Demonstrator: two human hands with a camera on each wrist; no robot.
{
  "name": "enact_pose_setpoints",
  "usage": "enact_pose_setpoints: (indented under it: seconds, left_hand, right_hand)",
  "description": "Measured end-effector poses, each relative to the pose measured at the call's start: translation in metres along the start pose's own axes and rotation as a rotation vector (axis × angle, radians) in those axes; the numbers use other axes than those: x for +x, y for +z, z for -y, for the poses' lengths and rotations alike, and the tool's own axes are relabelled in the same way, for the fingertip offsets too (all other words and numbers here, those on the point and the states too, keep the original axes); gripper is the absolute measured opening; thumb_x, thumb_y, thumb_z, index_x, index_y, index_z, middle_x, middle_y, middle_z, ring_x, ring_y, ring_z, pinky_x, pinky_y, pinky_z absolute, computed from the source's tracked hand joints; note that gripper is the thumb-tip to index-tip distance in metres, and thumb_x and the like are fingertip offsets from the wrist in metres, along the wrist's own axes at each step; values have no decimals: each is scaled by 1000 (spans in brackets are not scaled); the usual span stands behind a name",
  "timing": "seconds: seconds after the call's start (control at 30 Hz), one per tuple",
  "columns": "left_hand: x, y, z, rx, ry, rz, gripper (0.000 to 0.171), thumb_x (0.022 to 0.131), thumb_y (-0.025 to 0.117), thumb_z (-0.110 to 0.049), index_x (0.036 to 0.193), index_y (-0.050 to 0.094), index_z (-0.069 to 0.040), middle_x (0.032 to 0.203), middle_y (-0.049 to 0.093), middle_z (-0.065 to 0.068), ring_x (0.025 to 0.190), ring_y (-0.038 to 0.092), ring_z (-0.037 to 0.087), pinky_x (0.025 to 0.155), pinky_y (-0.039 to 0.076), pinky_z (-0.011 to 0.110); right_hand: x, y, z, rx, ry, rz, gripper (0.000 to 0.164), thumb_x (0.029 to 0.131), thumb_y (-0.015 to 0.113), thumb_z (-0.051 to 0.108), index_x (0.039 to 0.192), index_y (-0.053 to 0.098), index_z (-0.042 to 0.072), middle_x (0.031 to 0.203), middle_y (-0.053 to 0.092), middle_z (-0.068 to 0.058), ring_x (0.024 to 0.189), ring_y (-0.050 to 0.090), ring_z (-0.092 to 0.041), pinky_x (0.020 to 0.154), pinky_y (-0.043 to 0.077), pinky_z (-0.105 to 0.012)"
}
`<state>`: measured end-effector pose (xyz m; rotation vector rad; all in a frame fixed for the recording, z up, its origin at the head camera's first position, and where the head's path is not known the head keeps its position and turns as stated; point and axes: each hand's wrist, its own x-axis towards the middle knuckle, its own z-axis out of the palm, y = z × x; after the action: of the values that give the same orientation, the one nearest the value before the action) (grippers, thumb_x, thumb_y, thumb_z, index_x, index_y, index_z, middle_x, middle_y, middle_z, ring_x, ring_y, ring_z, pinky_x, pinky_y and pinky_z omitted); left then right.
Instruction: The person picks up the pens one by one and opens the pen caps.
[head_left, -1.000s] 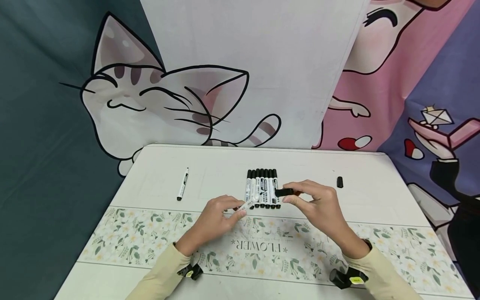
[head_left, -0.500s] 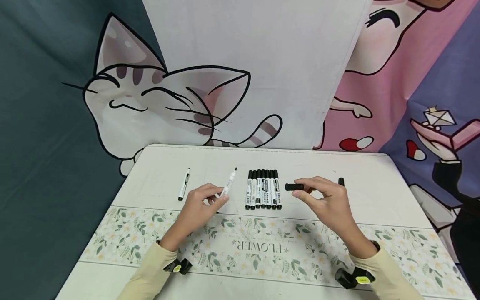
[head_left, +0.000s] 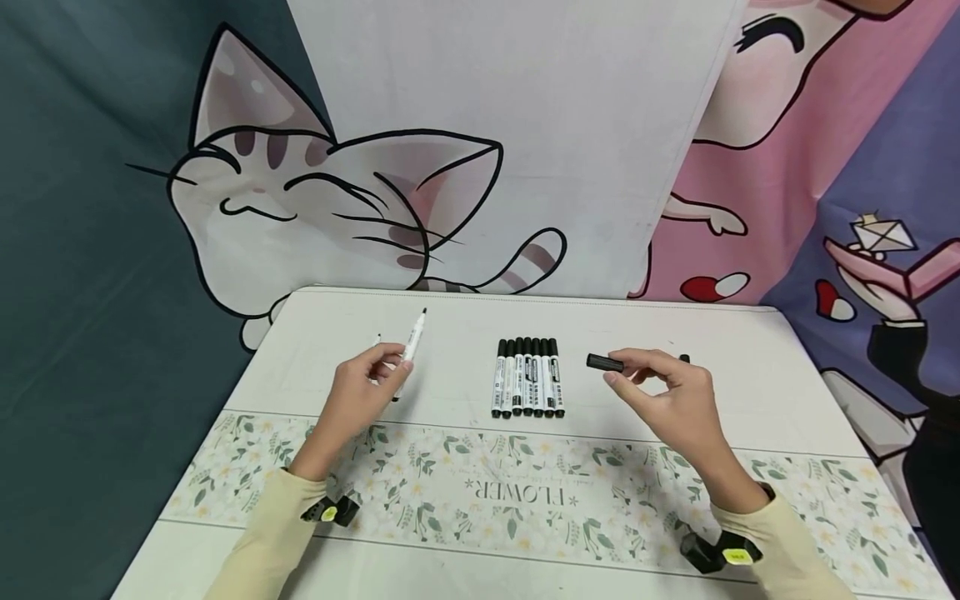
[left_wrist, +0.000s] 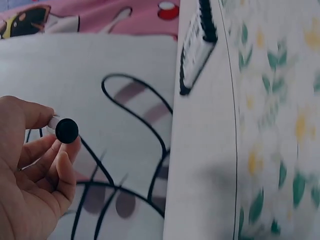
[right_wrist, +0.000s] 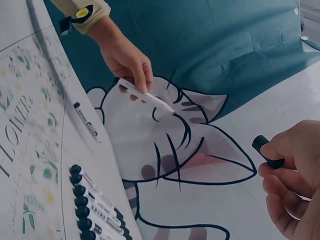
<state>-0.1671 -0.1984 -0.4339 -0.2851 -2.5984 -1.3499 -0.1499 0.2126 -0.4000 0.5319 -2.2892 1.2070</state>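
My left hand (head_left: 360,387) pinches an uncapped whiteboard marker (head_left: 415,333) between thumb and fingers, its black tip pointing up and away over the table's left part. In the left wrist view the marker's black end (left_wrist: 67,131) faces the camera. My right hand (head_left: 670,398) pinches a loose black marker cap (head_left: 602,362) held level above the right side. A second uncapped marker (right_wrist: 87,121) lies on the table, mostly hidden behind my left hand in the head view. Another black cap (head_left: 684,358) lies behind my right hand, largely covered by it.
Several capped markers (head_left: 527,377) lie side by side in a row at the table's middle, black caps toward the far edge. A flowered strip (head_left: 517,496) crosses the white tabletop (head_left: 450,317). Cloths with cartoon drawings (head_left: 300,192) hang behind.
My left hand has carried the uncapped marker left from above the row, its tip turning upward. My right hand has drawn slightly right with the cap.
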Motion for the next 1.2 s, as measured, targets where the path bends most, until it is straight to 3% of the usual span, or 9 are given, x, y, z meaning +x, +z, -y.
enact_pose_setpoints:
  seconds: [0.2, 0.37, 0.57, 0.83, 1.03, 1.2]
  left_hand:
    - [10, -17, 26, 82, -31, -70, 34, 100, 68, -27, 126, 70, -5, 107, 70, 8, 83, 64, 17, 64, 52, 24]
    - [15, -29, 45, 158, -83, -90, 37, 101, 66, -32, 127, 70, -6, 107, 69, 9, 83, 63, 18, 63, 50, 27]
    - [18, -37, 65, 197, -158, -58, 41, 102, 64, -37, 128, 69, -6, 109, 70, 11, 89, 63, 23, 64, 52, 31]
    - [25, -41, 93, 212, -252, -29, 41, 103, 61, -35, 127, 68, -2, 110, 69, 15, 98, 64, 29, 76, 51, 37]
    - [27, -41, 105, 240, -308, 33, 42, 104, 58, -33, 130, 66, -1, 116, 67, 19, 106, 62, 35, 80, 52, 43]
    - [25, -39, 113, 248, -332, 81, 44, 105, 57, -33, 133, 64, 0, 119, 66, 20, 110, 62, 37, 84, 53, 49]
  right_hand:
    - [-1, -4, -4, -19, 40, -7, 26, 83, 82, -1, 106, 79, 11, 83, 74, -1, 76, 62, 3, 65, 44, -15]
    - [-2, -10, -7, 17, 85, 8, 22, 89, 78, 1, 109, 77, 10, 86, 76, -5, 80, 65, 4, 69, 46, -14]
    - [-3, -16, -13, 44, 113, 17, 20, 93, 73, 1, 112, 75, 7, 92, 78, 0, 87, 68, 4, 75, 49, -10]
    - [-4, -25, -20, 51, 212, -41, 19, 94, 73, 5, 113, 76, 3, 96, 71, 20, 84, 66, 2, 71, 49, -10]
    - [-1, -32, -29, 64, 321, -107, 22, 93, 76, 8, 114, 76, 1, 95, 69, 18, 88, 65, -1, 69, 50, -11]
    - [0, -39, -38, 82, 383, -99, 27, 94, 76, 13, 117, 74, -2, 96, 70, 18, 85, 67, -2, 69, 52, -12]
